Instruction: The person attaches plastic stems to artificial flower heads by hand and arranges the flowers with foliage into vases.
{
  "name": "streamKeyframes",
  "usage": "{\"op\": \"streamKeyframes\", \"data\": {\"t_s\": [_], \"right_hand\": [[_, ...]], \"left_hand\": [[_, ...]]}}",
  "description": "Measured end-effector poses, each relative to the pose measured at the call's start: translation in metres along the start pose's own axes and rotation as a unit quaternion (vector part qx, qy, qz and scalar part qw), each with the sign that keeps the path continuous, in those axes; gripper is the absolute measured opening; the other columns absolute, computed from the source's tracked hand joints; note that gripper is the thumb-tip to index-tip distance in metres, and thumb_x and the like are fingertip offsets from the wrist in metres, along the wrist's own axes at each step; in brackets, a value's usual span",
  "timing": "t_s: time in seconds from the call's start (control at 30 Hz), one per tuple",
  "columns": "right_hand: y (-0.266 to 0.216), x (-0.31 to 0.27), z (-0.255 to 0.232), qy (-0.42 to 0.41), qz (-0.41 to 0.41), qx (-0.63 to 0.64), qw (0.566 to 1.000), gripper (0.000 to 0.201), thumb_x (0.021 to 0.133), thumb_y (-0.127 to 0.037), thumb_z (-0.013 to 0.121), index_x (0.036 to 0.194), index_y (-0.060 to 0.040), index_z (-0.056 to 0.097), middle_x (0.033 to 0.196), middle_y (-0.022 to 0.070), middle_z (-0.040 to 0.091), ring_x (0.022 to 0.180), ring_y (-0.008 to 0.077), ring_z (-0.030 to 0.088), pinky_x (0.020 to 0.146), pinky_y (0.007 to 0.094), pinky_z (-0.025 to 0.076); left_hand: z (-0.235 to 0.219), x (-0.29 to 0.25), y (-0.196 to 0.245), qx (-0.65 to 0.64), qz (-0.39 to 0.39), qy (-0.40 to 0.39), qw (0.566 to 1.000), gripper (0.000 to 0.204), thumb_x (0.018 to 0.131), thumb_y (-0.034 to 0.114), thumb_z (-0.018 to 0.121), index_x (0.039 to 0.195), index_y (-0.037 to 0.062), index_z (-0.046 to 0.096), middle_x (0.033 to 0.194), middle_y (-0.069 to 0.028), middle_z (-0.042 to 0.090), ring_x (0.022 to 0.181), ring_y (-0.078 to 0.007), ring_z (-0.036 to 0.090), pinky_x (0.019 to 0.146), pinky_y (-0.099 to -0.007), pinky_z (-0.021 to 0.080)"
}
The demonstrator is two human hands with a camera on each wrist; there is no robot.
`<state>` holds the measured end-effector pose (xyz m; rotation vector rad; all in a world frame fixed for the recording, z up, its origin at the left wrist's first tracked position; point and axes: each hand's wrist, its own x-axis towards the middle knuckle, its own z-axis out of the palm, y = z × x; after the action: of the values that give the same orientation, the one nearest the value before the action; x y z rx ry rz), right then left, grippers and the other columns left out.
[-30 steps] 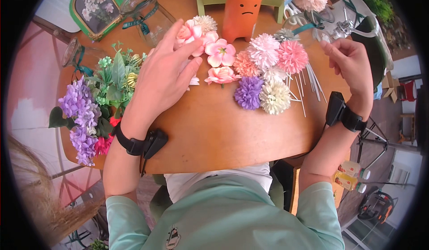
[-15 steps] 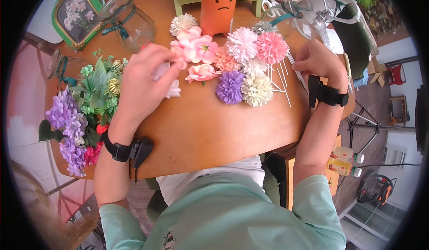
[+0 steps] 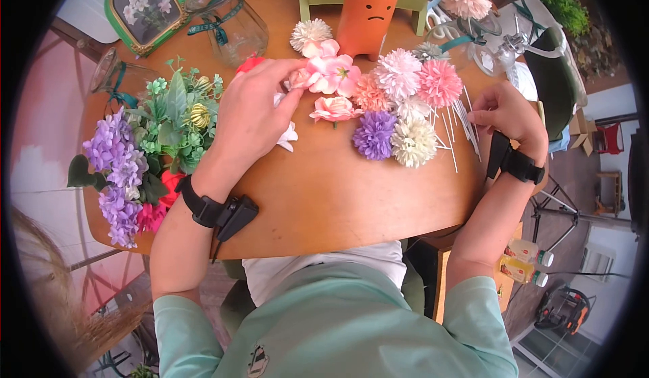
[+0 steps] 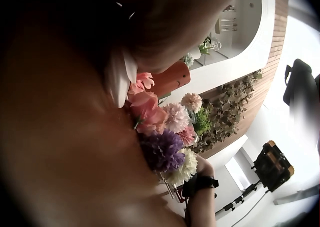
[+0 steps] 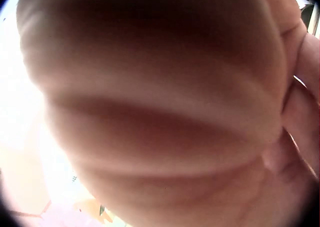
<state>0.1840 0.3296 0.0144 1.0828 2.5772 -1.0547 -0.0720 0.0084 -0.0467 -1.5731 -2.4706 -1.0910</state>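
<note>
so the right hand (image 3: 508,116) has been brought down beside the white sticks (image 3: 465,118) on the table (image 3: 324,202) — whether one is actually pinched can't be made out. the left hand (image 3: 253,111), spread wide a second ago, has been drawn in, and a pink rose (image 3: 299,79) is now pinched between finger and thumb, right by the pink blossoms (image 3: 341,74) — so flower and sticks seem to be attended to at once.

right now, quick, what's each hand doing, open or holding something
Left hand: closed, seems to pinch a pink flower.
Right hand: fingers bent beside the sticks; can't tell whether it holds one.
</note>
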Motion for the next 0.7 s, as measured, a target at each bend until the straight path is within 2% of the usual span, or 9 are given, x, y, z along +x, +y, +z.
{"op": "streamKeyframes", "data": {"t_s": [0.17,0.23,0.27,0.33,0.37,0.43,0.5,0.6,0.7], "right_hand": [[0.006,-0.006,-0.006,0.02,-0.028,0.044,0.998,0.016,0.086,-0.009,0.083,0.085,0.004,0.074,0.073,0.0068,0.073,0.062,0.0119,0.067,0.054,0.026,0.051],[0.002,-0.016,-0.011,0.113,-0.088,0.11,0.984,0.014,0.089,-0.01,0.079,0.09,0.0029,0.074,0.076,0.0071,0.073,0.061,0.0099,0.066,0.053,0.0233,0.049],[-0.001,-0.019,-0.012,0.112,-0.089,0.11,0.984,0.014,0.089,-0.01,0.079,0.09,0.0029,0.074,0.076,0.0071,0.073,0.061,0.0099,0.066,0.053,0.0233,0.049],[-0.009,-0.025,-0.008,0.172,-0.251,0.251,0.919,0.01,0.093,-0.007,0.075,0.095,0.0019,0.074,0.08,0.0083,0.074,0.06,0.0084,0.065,0.052,0.0221,0.048],[-0.014,-0.025,-0.003,0.157,-0.305,0.261,0.902,0.009,0.094,-0.003,0.071,0.102,0.002,0.075,0.085,0.0098,0.076,0.06,0.0083,0.065,0.051,0.0222,0.049],[-0.035,-0.028,0.013,0.122,-0.33,0.289,0.89,0.012,0.094,-0.001,0.071,0.104,0.0028,0.075,0.085,0.0104,0.076,0.06,0.0084,0.065,0.05,0.0219,0.049],[-0.058,-0.033,0.031,0.087,-0.354,0.316,0.876,0.015,0.093,0.001,0.071,0.107,0.0035,0.075,0.086,0.0109,0.077,0.06,0.0085,0.065,0.05,0.0217,0.049],[-0.088,-0.035,0.052,0.026,-0.328,0.331,0.884,0.021,0.093,0.004,0.071,0.113,0.0044,0.075,0.088,0.0111,0.078,0.061,0.008,0.066,0.05,0.0209,0.05],[-0.099,-0.026,0.075,-0.023,-0.305,0.362,0.881,0.02,0.094,0.002,0.071,0.114,0.0046,0.075,0.082,0.0035,0.074,0.062,0.0043,0.063,0.051,0.02,0.047]], "left_hand": [[-0.012,-0.003,0.003,-0.164,-0.061,0.036,0.984,0.023,0.092,0.006,0.076,0.114,-0.0006,0.073,0.095,-0.0049,0.072,0.081,-0.0122,0.064,0.08,-0.0274,0.051],[-0.021,-0.004,0.005,-0.186,-0.055,0.041,0.98,0.018,0.093,0.004,0.074,0.111,-0.0006,0.074,0.097,-0.0033,0.071,0.086,-0.0106,0.064,0.079,-0.027,0.051],[-0.022,-0.002,0.006,-0.185,-0.056,0.042,0.98,0.018,0.093,0.004,0.074,0.111,-0.0006,0.074,0.097,-0.0033,0.071,0.086,-0.0106,0.064,0.079,-0.027,0.051],[-0.021,0.0,0.007,-0.113,0.003,0.065,0.991,0.02,0.09,0.007,0.074,0.109,0.0005,0.074,0.097,-0.0091,0.071,0.087,-0.024,0.068,0.08,-0.0339,0.052],[-0.02,0.0,0.011,-0.113,0.002,0.065,0.992,0.02,0.09,0.007,0.074,0.109,0.0005,0.074,0.097,-0.0091,0.071,0.087,-0.024,0.068,0.08,-0.0339,0.052],[-0.016,-0.001,0.021,0.013,0.123,0.047,0.991,0.031,0.089,0.008,0.075,0.119,0.0037,0.071,0.106,-0.0097,0.071,0.096,-0.0288,0.067,0.086,-0.0378,0.051],[-0.007,-0.004,0.024,0.031,0.121,0.028,0.992,0.036,0.088,0.01,0.075,0.123,0.0033,0.069,0.109,-0.0111,0.071,0.1,-0.0309,0.066,0.091,-0.0406,0.05],[0.001,-0.007,0.012,0.054,0.093,-0.014,0.994,0.041,0.088,0.012,0.076,0.127,0.0032,0.066,0.112,-0.0125,0.07,0.107,-0.0332,0.065,0.096,-0.0442,0.05],[0.0,-0.005,0.011,0.051,0.06,-0.035,0.996,0.037,0.089,0.011,0.075,0.123,0.0029,0.066,0.109,-0.0131,0.069,0.106,-0.0337,0.065,0.095,-0.0441,0.051]]}}
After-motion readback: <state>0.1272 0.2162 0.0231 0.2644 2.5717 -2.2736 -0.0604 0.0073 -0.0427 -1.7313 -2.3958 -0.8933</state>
